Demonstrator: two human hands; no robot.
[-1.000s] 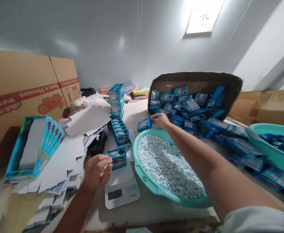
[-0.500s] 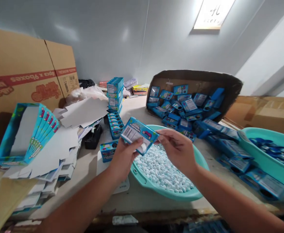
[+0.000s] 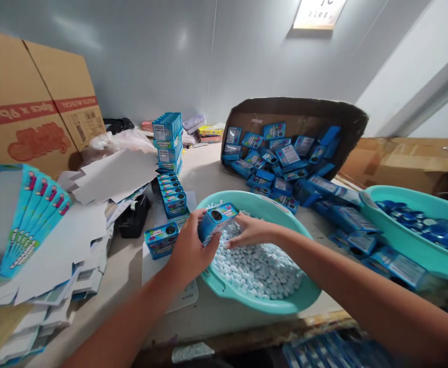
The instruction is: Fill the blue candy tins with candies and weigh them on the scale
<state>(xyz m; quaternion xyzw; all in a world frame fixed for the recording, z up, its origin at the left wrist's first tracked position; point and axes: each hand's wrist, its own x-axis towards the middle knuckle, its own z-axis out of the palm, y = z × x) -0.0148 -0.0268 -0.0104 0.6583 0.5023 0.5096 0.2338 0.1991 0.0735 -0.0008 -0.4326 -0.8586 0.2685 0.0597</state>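
Note:
My left hand [image 3: 195,248] is closed around a small blue candy box [image 3: 212,225], tilted over the rim of a turquoise basin [image 3: 224,291]. A dark round hole shows in the box's upper face. Inside the basin lie many pale blue-white candies [image 3: 262,268]. Low over them is my right hand [image 3: 252,230], at the box's right end, with its thumb apart from the fingers; the fingertips are partly hidden. Left of my left hand, another blue box [image 3: 161,240] stands on a white scale [image 3: 185,299].
Stacked blue boxes [image 3: 168,140] and a row of boxes [image 3: 172,197] stand behind. A tape dispenser [image 3: 134,217] and cardboard sheets [image 3: 66,240] lie left. A tipped carton [image 3: 296,107] spills boxes; right is a second basin [image 3: 411,245] with blue lids [image 3: 423,225].
My left hand has turned the box so its holed face points up and lowered it toward the basin. My right hand has left the box's edge and dropped to the candies. The view has shifted right.

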